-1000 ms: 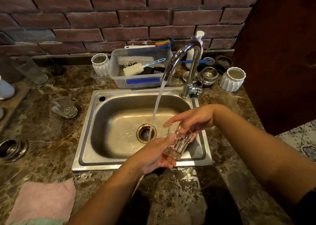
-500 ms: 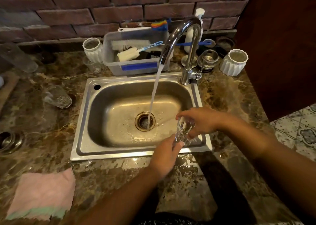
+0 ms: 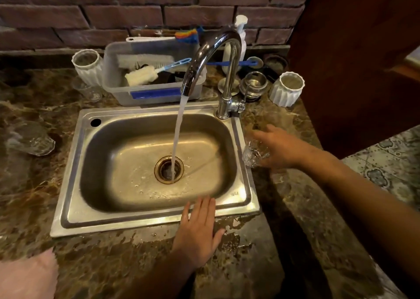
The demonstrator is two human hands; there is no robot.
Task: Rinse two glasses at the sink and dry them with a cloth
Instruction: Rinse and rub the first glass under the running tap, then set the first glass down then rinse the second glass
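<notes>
My right hand (image 3: 280,148) grips a clear faceted glass (image 3: 253,154) just past the right rim of the steel sink (image 3: 75,162), over the marble counter. My left hand (image 3: 200,228) lies flat with straight fingers on the sink's front rim and holds nothing. A second clear glass (image 3: 31,138) lies on its side on the counter left of the sink. Water runs from the chrome tap (image 3: 213,55) into the drain (image 3: 169,169). A pink cloth (image 3: 27,276) lies at the bottom left corner.
Behind the sink stand a plastic tub (image 3: 152,94) with brushes, two white ribbed cups (image 3: 87,66) (image 3: 286,88), a small clear glass (image 3: 87,91), steel strainers (image 3: 253,84) and a soap pump (image 3: 241,33). A dark wooden panel (image 3: 352,49) rises at the right. The counter in front is wet.
My left hand let go of the glass and came down onto the sink's front rim. My right hand carried the glass rightward out of the sink, beyond its right rim.
</notes>
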